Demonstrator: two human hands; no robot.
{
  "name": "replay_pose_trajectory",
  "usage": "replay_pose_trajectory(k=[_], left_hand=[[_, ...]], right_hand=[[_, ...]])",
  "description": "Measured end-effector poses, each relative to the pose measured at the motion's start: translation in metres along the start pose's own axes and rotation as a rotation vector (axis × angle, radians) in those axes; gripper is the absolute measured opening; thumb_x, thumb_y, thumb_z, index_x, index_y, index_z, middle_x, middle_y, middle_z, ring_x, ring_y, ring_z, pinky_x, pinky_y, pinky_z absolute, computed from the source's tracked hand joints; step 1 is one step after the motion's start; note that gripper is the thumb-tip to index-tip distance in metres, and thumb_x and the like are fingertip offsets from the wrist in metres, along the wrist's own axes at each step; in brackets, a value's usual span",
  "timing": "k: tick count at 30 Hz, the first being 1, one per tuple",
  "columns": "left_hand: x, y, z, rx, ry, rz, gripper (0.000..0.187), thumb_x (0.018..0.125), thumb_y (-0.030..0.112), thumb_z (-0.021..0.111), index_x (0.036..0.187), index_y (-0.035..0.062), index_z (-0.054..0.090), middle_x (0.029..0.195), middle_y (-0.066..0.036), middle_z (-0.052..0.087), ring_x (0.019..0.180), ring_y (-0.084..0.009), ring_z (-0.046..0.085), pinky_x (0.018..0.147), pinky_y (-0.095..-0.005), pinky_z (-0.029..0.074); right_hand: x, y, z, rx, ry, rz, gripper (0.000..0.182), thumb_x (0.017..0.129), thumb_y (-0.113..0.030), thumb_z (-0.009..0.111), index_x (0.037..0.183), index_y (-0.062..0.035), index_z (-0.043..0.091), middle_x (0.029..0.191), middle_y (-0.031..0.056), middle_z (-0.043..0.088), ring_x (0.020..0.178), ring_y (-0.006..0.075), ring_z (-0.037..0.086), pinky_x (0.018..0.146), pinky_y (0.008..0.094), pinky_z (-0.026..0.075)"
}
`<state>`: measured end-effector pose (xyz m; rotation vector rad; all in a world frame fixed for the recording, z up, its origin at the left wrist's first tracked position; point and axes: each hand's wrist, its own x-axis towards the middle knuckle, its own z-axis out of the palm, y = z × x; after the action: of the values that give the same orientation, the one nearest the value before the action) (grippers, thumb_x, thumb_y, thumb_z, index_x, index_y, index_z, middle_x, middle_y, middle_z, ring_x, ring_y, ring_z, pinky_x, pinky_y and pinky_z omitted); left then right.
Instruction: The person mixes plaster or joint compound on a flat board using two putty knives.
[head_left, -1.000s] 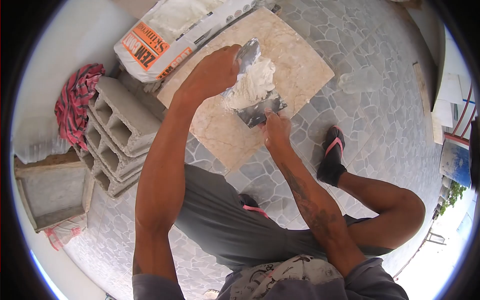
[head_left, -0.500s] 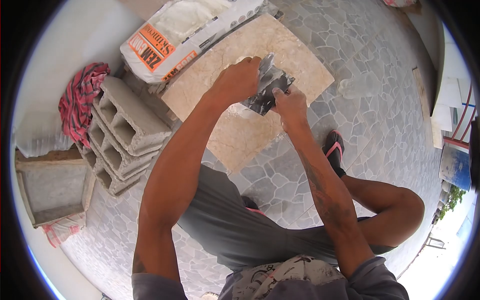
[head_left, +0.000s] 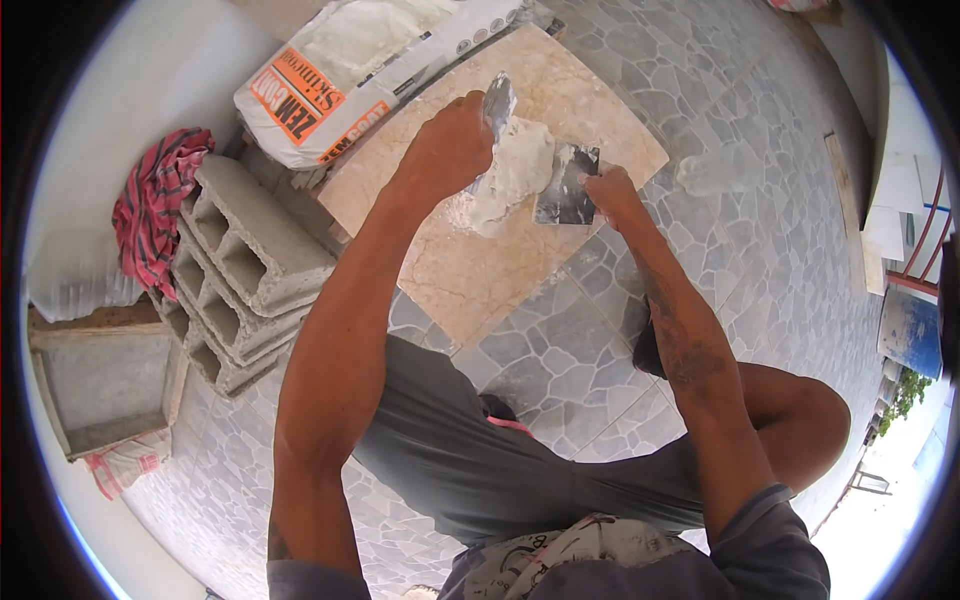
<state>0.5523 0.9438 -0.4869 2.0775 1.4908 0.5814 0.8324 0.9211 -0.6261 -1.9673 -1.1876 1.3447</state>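
My left hand (head_left: 446, 145) is closed around a metal putty knife (head_left: 499, 100) smeared with white paste; its handle is hidden in my fist. In my right hand (head_left: 613, 195), thumb and fingers pinch the edge of a dark flat scraper plate (head_left: 570, 188) with white smears. Between the two tools lies a mound of whitish skim coat paste (head_left: 515, 175). It rests on a beige marbled tile board (head_left: 480, 285), low over the floor.
An opened Skimcoat bag (head_left: 310, 95) lies along the board's far left edge. Stacked hollow concrete blocks (head_left: 275, 250) stand at left, with a red striped cloth (head_left: 160, 205) draped on them. A wooden-framed tray (head_left: 105, 375) is beyond. Stone-patterned floor (head_left: 740, 260) stretches right.
My hands have drawn apart: the left with the putty knife toward the left, the right with the scraper plate rightward and slightly down. The paste mound between them has come into view.
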Motion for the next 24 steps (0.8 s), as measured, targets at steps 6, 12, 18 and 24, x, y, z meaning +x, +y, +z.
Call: replay_pose_trajectory(k=[6,12,18,24], left_hand=[[-0.001,0.007,0.004,-0.041,-0.049,0.021,0.026,0.094,0.017,0.048,0.105,-0.0064,0.050,0.094,-0.030,0.061,0.090,-0.0461,0.060,0.079,-0.0510,0.046],[-0.014,0.023,0.019,-0.070,-0.108,0.082,0.024,0.094,0.016,0.048,0.105,-0.0054,0.050,0.094,-0.029,0.061,0.089,-0.0462,0.060,0.079,-0.0518,0.047],[-0.017,0.028,0.035,0.018,-0.111,0.058,0.022,0.093,0.013,0.048,0.107,-0.0044,0.048,0.098,-0.029,0.061,0.087,-0.0479,0.062,0.076,-0.0532,0.051],[-0.007,0.006,0.026,0.102,-0.042,-0.041,0.023,0.084,0.007,0.052,0.103,-0.0053,0.048,0.100,-0.027,0.060,0.088,-0.0477,0.064,0.076,-0.0527,0.054]], right_hand=[[-0.062,-0.037,0.051,0.320,-0.018,0.070,0.023,0.092,-0.007,0.058,0.112,0.0028,0.061,0.093,0.0080,0.064,0.082,0.0189,0.064,0.071,0.0405,0.057],[-0.086,-0.068,0.058,0.470,-0.025,0.034,0.026,0.091,-0.008,0.058,0.114,0.0032,0.060,0.101,0.0121,0.065,0.087,0.0205,0.065,0.070,0.0389,0.058],[-0.109,-0.103,0.046,0.268,0.015,-0.044,0.026,0.090,-0.009,0.060,0.111,0.0044,0.062,0.095,0.0120,0.066,0.080,0.0187,0.065,0.066,0.0356,0.058],[-0.092,-0.102,0.009,0.075,0.031,-0.083,0.024,0.089,-0.010,0.061,0.108,0.0045,0.064,0.089,0.0100,0.066,0.075,0.0172,0.064,0.063,0.0339,0.057]])
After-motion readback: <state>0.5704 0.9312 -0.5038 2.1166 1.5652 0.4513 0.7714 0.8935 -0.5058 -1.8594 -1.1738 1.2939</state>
